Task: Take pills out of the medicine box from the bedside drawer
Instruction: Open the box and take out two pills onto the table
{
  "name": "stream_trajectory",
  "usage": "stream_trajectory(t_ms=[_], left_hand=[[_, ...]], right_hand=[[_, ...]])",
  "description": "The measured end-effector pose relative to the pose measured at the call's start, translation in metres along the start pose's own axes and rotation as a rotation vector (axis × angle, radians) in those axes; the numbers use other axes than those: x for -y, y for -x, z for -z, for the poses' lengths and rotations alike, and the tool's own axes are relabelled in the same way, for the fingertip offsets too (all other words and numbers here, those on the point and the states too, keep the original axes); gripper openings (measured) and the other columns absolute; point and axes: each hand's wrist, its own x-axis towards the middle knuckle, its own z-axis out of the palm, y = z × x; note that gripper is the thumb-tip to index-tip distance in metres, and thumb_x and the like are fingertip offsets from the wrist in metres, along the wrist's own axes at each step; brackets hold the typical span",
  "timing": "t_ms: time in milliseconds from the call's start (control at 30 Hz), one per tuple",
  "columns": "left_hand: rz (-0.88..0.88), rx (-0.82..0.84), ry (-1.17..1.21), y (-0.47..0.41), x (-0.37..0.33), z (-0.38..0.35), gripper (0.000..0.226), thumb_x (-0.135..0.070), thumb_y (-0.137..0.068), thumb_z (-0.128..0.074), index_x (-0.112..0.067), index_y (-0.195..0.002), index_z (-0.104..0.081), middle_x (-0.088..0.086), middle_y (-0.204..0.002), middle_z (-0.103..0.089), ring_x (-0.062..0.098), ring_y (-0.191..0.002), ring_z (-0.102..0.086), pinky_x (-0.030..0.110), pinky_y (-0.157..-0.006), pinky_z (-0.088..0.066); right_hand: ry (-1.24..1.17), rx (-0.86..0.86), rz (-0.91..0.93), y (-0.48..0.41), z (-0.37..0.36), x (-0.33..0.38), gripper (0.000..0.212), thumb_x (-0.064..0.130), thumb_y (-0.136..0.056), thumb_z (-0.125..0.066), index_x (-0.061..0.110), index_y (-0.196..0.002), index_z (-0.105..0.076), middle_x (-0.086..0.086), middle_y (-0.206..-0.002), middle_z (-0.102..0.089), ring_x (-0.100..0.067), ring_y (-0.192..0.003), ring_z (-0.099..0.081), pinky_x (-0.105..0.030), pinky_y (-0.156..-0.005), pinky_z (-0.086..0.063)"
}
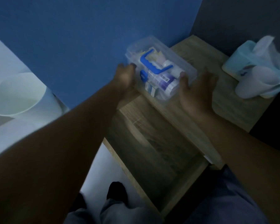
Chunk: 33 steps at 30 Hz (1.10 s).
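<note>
Dim, bluish light; soft motion blur throughout (arms darkest); wide-angle bending at edges.

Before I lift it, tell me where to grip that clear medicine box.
Probably by the blue handle on the lid, from above: it arches up at the middle of the medicine box, so the load should hang level. The left hand and right hand flank its long sides; a two-sided hold there also suits.

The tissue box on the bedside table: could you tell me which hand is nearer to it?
Right. The right hand sits between the clear medicine box and the tissue box; the left hand is on the medicine box's far side.
</note>
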Motion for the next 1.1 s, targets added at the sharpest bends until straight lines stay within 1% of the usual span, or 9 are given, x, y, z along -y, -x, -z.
stream_trajectory(t_ms=[100,233,333,467,600,767,900,1000,1100], left_hand=[[0.101,0.115,0.235,0.022,0.021,-0.005,0.021,-0.007,-0.092,-0.05,-0.013,-0.073,-0.056,-0.001,-0.054,-0.053,0.013,-0.051,-0.051,0.028,-0.058,-0.048],[0.069,0.202,0.366,0.032,0.03,-0.009,0.004,-0.013,-0.09,-0.064,-0.011,-0.09,-0.067,0.003,-0.075,-0.069,0.014,-0.066,-0.063,0.033,-0.078,-0.054],[0.063,0.13,0.347,0.028,0.032,-0.011,0.031,-0.026,-0.084,-0.075,-0.005,-0.105,-0.067,0.004,-0.081,-0.07,0.012,-0.062,-0.06,0.034,-0.078,-0.057],[0.044,0.001,0.203,0.021,0.033,-0.012,0.038,-0.035,-0.08,-0.076,-0.007,-0.103,-0.066,0.001,-0.079,-0.067,0.006,-0.054,-0.06,0.021,-0.058,-0.054],[-0.095,-0.067,0.035,0.022,0.041,-0.008,0.029,-0.041,-0.077,-0.064,-0.018,-0.092,-0.074,0.002,-0.087,-0.075,0.02,-0.085,-0.072,0.038,-0.078,-0.061],[-0.367,0.0,-0.532,0.026,0.051,0.0,0.034,-0.035,-0.097,-0.047,-0.02,-0.12,-0.068,0.007,-0.097,-0.073,0.024,-0.093,-0.068,0.035,-0.087,-0.054],[-0.377,0.11,-0.7,0.031,0.045,0.008,0.036,-0.034,-0.102,-0.037,-0.016,-0.13,-0.052,0.012,-0.12,-0.063,0.03,-0.112,-0.06,0.04,-0.086,-0.05],[-0.419,0.126,-0.796,0.037,0.035,0.008,0.053,-0.031,-0.101,-0.038,-0.011,-0.149,-0.029,0.015,-0.154,-0.036,0.032,-0.141,-0.035,0.044,-0.112,-0.035],[-0.604,0.065,-0.934,0.041,0.024,0.004,0.065,-0.032,-0.102,-0.034,-0.004,-0.155,-0.01,0.016,-0.164,-0.008,0.029,-0.151,-0.009,0.04,-0.122,-0.013]], right_hand=[[0.212,0.051,0.262,0.006,0.005,0.001,0.088,0.066,-0.092,-0.044,0.019,-0.158,-0.009,-0.014,-0.166,-0.008,-0.031,-0.153,-0.013,-0.043,-0.114,-0.027],[0.414,0.195,0.408,0.004,0.006,-0.001,0.092,0.068,-0.09,-0.046,0.011,-0.156,-0.019,-0.014,-0.167,-0.01,-0.031,-0.154,-0.009,-0.053,-0.12,-0.027],[0.507,0.142,0.438,0.002,0.006,-0.002,0.094,0.068,-0.088,-0.05,0.009,-0.156,-0.022,-0.017,-0.165,-0.016,-0.032,-0.153,-0.015,-0.05,-0.119,-0.03],[0.601,0.085,0.472,-0.001,0.006,-0.003,0.098,0.07,-0.081,-0.057,0.008,-0.152,-0.029,-0.018,-0.161,-0.028,-0.033,-0.149,-0.028,-0.048,-0.114,-0.036],[0.642,0.034,0.429,-0.004,-0.003,0.002,0.103,0.074,-0.074,-0.058,0.01,-0.15,-0.034,-0.016,-0.158,-0.035,-0.032,-0.143,-0.038,-0.048,-0.108,-0.04],[0.717,0.019,0.418,-0.006,-0.006,0.001,0.107,0.077,-0.072,-0.06,0.011,-0.151,-0.033,-0.015,-0.157,-0.037,-0.031,-0.142,-0.04,-0.047,-0.109,-0.04],[0.698,0.062,0.407,-0.004,0.003,0.011,0.104,0.078,-0.072,-0.062,0.014,-0.15,-0.035,-0.014,-0.155,-0.04,-0.03,-0.141,-0.041,-0.047,-0.11,-0.037],[0.599,0.065,0.352,-0.01,0.018,0.028,0.094,0.077,-0.064,-0.068,0.02,-0.136,-0.052,-0.006,-0.134,-0.06,-0.025,-0.119,-0.059,-0.041,-0.098,-0.048],[0.229,0.18,0.162,-0.026,0.047,0.044,0.067,0.064,-0.062,-0.077,0.03,-0.119,-0.066,0.014,-0.105,-0.07,-0.01,-0.097,-0.068,-0.03,-0.08,-0.055]])
